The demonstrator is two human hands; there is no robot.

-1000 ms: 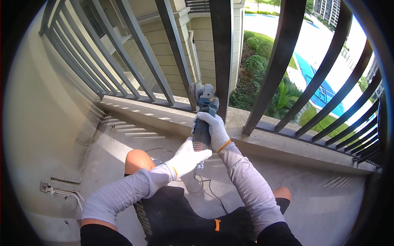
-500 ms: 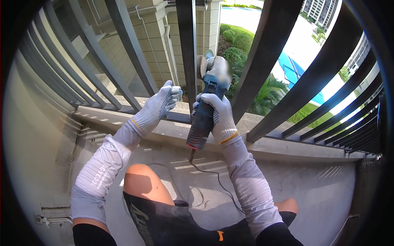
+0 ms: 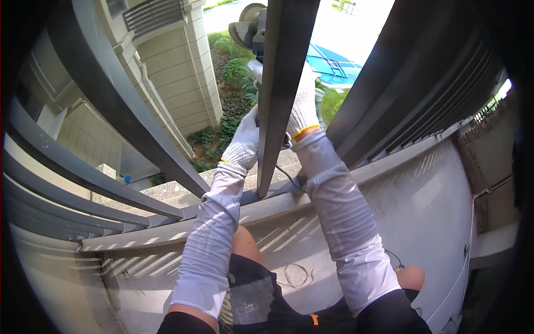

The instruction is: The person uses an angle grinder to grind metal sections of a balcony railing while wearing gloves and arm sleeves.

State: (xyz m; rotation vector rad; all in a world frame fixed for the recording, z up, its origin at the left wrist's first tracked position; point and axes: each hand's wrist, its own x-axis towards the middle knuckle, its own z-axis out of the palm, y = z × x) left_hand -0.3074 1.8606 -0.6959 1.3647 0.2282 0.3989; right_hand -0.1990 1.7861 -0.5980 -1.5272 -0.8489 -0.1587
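Straddling the central bar (image 3: 280, 83), both arms are passed through the gaps beside it, so that the grinder (image 3: 259, 40) can be held beyond the railing. The grinder's head is seen near the top, just left of the bar, with a rounded plate (image 3: 241, 35) turned to the left; whether this is disc or guard cannot be told, nor whether contact with the bar is made. Most of the tool's body is hidden behind the bar. The right hand (image 3: 305, 103) is placed right of the bar, and by the pale fingers showing at the grinder's neck it is judged to be wrapped around the tool, probably to steady its front. The left hand (image 3: 242, 139) is kept lower, on the left side; its fingers are covered by the bar, so how tightly they are closed cannot be told, though the rear of the body is presumably supported there. The cord (image 3: 288, 176) is hung below the hands toward the ledge (image 3: 289, 206), seemingly with slack left for reach. Gloves and sleeves (image 3: 345, 206) are worn, likely against dust and sparks. Greenery (image 3: 239, 73) is seen beyond.
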